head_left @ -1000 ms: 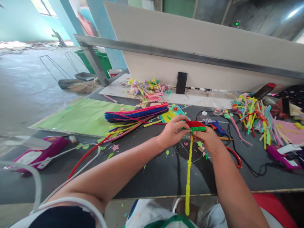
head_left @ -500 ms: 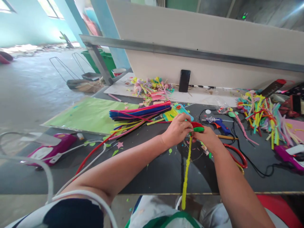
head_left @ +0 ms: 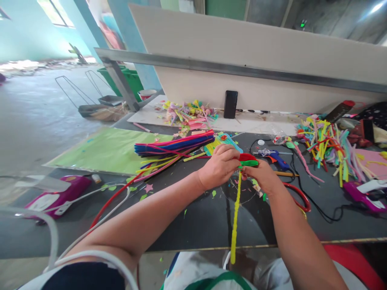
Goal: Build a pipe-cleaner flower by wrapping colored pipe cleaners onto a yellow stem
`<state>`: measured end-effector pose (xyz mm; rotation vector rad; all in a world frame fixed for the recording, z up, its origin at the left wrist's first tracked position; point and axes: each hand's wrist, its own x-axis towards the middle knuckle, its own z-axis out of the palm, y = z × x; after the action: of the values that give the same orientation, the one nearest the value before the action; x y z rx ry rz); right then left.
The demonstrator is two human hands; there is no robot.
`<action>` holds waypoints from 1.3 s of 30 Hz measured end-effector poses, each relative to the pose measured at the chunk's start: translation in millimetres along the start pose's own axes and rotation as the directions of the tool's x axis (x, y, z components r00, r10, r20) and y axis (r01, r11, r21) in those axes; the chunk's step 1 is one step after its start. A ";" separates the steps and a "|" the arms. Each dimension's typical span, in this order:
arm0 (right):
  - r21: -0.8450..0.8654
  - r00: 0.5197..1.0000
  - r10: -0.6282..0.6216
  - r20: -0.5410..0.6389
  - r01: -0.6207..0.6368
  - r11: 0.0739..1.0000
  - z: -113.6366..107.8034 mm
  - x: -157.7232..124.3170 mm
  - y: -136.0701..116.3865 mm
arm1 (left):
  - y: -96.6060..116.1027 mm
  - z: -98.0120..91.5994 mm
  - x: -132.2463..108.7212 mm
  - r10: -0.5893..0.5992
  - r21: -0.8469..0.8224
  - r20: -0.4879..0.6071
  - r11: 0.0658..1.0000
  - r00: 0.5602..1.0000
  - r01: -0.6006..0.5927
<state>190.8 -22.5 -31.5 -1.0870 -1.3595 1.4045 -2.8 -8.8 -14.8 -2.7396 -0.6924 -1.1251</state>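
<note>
- Stretching across the view, the dark grey desk (head_left: 193, 225) carries everything here, its surface strewn with small paper scraps (head_left: 213, 193).
- Behind it rises a large white board (head_left: 236, 36), crossed by a metal rail (head_left: 211, 67).
- A pale green sheet (head_left: 99, 151) lies flat at the desk's left side.
- Just right of the sheet, and partly over its edge, rests a bundle of fuzzy stems (head_left: 173, 146), mostly blue and pink on top, with yellow and pink ones fanning out below.
- Two mixed heaps of coloured pieces lie farther back: a larger right heap (head_left: 326, 143) and a smaller left heap (head_left: 189, 112).
- A purple device (head_left: 60, 193) sits near the left edge, a white cable running from it.
- The left hand (head_left: 220, 166) curls over the work from the left; its grip is drawn closed, fingertips on the red and green piece (head_left: 250, 163).
- The right hand (head_left: 261, 173) meets it from the other side, its grip pinched on the same piece, thumb underneath.
- That piece is held above the desk, between the two hands; a yellow stem (head_left: 236, 221) hangs from it past the front edge.
- Near the board, a black phone (head_left: 230, 104) stands upright.
- A blue glue gun (head_left: 278, 159) lies just beyond the right hand.
- Smallest are a pink star (head_left: 148, 188) and a white disc (head_left: 260, 142).
</note>
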 end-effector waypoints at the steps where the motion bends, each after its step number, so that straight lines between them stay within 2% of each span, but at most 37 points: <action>1: 0.002 1.000 -0.005 -0.005 0.005 1.000 0.0 0.2 0.3 | 1.1 0.3 0.0 -0.001 0.014 0.004 1.000 1.000 0.001; 6: 0.091 1.000 -0.006 -0.027 0.008 0.996 0.5 0.0 2.3 | 3.9 3.2 -0.6 -0.068 0.048 0.013 0.997 0.998 0.068; 12: 0.203 0.992 0.116 0.045 -0.123 0.971 -2.8 -3.9 -4.7 | 3.7 3.5 -0.8 -0.102 0.053 0.033 0.994 0.994 0.100; 15: 0.233 0.984 0.157 0.086 -0.173 0.957 -5.2 -4.1 -8.1 | 2.4 2.9 -1.4 -0.052 0.053 0.049 0.997 0.997 0.049; 18: 0.200 0.988 0.153 0.036 -0.157 0.967 -5.7 -1.8 -5.7 | 0.2 4.1 -3.4 0.048 0.054 0.088 0.997 0.995 -0.052; 20: 0.162 0.993 0.115 -0.006 -0.113 0.980 -4.2 0.4 -1.8 | -0.2 5.8 -5.2 0.074 0.058 0.096 0.995 0.993 -0.080; 22: 0.144 0.997 0.072 -0.038 -0.066 0.987 -0.8 2.3 2.1 | 1.7 7.9 -6.6 0.016 0.068 0.068 0.997 0.998 -0.021; 24: 0.157 0.997 0.034 -0.074 -0.022 0.987 4.3 3.7 5.0 | 5.8 10.4 -6.8 -0.113 0.091 0.009 0.990 0.994 0.112; 26: 0.185 0.993 -0.003 -0.118 0.025 0.982 10.0 4.9 6.8 | 10.4 13.4 -4.6 -0.260 0.116 -0.062 0.957 0.964 0.266; 29: 0.235 0.981 -0.053 -0.185 0.096 0.967 17.2 5.7 7.3 | 13.3 18.6 4.3 -0.431 0.116 -0.146 0.886 0.890 0.448; 35: 0.317 0.931 -0.156 -0.329 0.265 0.911 27.2 0.1 1.1 | 5.7 20.8 33.4 -0.613 0.035 -0.179 0.778 0.770 0.627; 39: 0.256 0.866 -0.297 -0.402 0.418 0.872 30.0 -4.0 0.9 | 3.3 21.1 52.2 -0.723 -0.041 -0.223 0.677 0.653 0.735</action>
<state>162.5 -33.4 -31.8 -0.7573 -0.9569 1.0498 44.7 13.1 6.1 -2.2255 -1.8604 -1.4631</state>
